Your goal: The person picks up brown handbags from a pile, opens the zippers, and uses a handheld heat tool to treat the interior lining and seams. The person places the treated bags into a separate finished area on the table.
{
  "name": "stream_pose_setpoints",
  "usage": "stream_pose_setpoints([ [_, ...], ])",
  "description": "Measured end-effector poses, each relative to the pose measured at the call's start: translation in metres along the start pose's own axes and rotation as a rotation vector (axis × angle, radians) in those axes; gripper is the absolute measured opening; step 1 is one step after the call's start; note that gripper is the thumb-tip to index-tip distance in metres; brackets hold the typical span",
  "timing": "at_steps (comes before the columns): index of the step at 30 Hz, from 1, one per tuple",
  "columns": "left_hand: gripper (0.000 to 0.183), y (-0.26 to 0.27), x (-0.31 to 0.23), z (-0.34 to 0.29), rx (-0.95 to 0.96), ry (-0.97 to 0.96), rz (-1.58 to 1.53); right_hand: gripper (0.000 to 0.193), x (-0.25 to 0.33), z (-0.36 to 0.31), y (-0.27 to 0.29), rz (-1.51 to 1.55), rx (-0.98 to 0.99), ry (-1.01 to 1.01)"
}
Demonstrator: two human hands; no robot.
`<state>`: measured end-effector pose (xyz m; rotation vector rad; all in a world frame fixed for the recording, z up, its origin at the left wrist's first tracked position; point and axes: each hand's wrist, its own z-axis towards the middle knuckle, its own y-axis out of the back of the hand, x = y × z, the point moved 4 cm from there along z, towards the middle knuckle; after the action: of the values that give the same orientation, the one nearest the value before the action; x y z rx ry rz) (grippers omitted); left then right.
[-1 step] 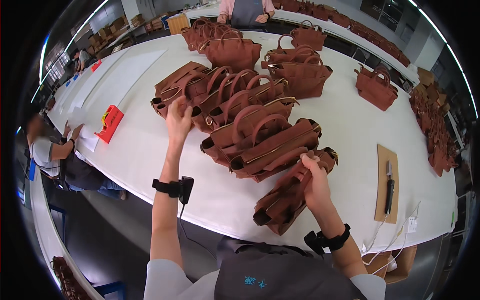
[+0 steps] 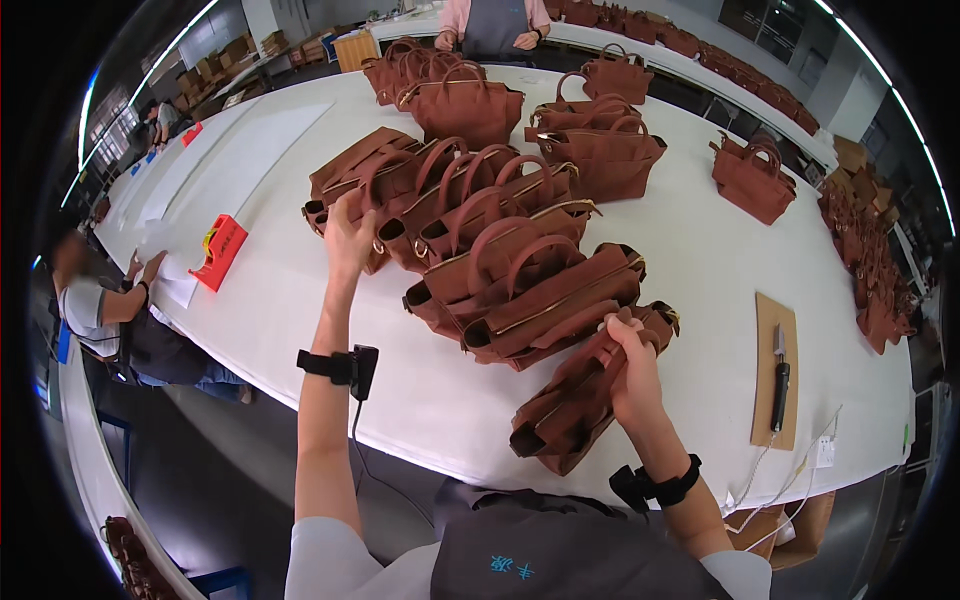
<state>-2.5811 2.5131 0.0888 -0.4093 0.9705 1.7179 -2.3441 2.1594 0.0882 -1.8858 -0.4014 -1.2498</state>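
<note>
Nearest the worktop's (image 2: 690, 260) front edge, the right hand (image 2: 630, 372) grips a flattened brown leather handbag (image 2: 585, 395). Farther left, the left hand (image 2: 348, 240) clasps the end of a handbag (image 2: 350, 180) in the overlapping row, with upright bags (image 2: 470, 105) beyond.

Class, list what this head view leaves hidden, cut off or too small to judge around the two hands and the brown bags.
- Left hand: fingertips hidden among the flat bags; grip unclear.
- Right hand: palm side hidden against the nearest bag.
- Tool on the board: too small to identify.
- Far bags: bent at the rim.
</note>
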Motion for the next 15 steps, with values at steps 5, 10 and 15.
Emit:
stream_pose_setpoints([
  [5,0.063,-0.017,0.059,0.086,0.308,-0.053,0.376,0.046,-0.008,0.001,-0.018,0.184,-0.04,-0.192],
  [10,0.05,-0.057,0.072,0.122,0.624,0.118,0.301,0.057,-0.01,0.02,-0.03,0.145,0.077,-0.184],
  [15,0.049,-0.059,0.108,0.151,0.212,0.236,0.264,0.058,0.003,0.063,-0.056,0.115,0.18,-0.134],
])
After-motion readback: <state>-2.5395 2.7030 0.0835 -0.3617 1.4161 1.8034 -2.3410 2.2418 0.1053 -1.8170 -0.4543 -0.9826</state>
